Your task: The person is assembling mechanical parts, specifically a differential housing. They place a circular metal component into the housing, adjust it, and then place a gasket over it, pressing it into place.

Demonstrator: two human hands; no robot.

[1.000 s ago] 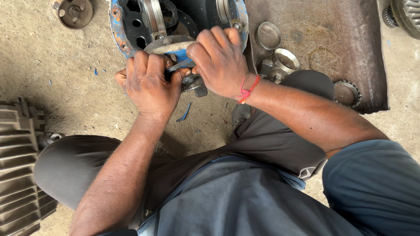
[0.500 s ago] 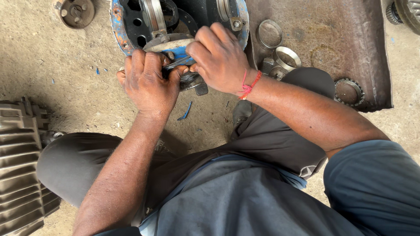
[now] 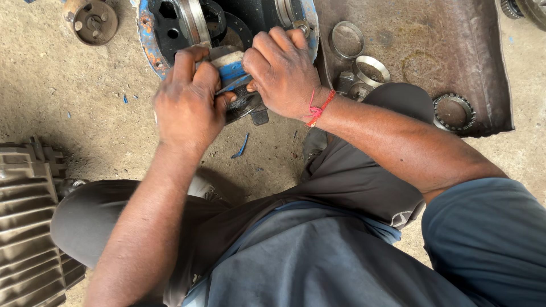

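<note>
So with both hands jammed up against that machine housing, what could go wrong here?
1. Both the left hand and right hand grip a blue-and-grey metal part at the rim of the round blue-edged housing; a slip could pinch fingers.
2. Loose silver metal rings and a toothed bearing ring lie on the dark mat beside the knee; they could get knocked into the grit.

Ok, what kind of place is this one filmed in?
Most likely a mechanic's repair workshop, worked at ground level. Both hands grip a blue-painted metal part at an opened machine housing, loose bearing rings lie on a dirty mat, and the concrete floor is dusty.
</note>
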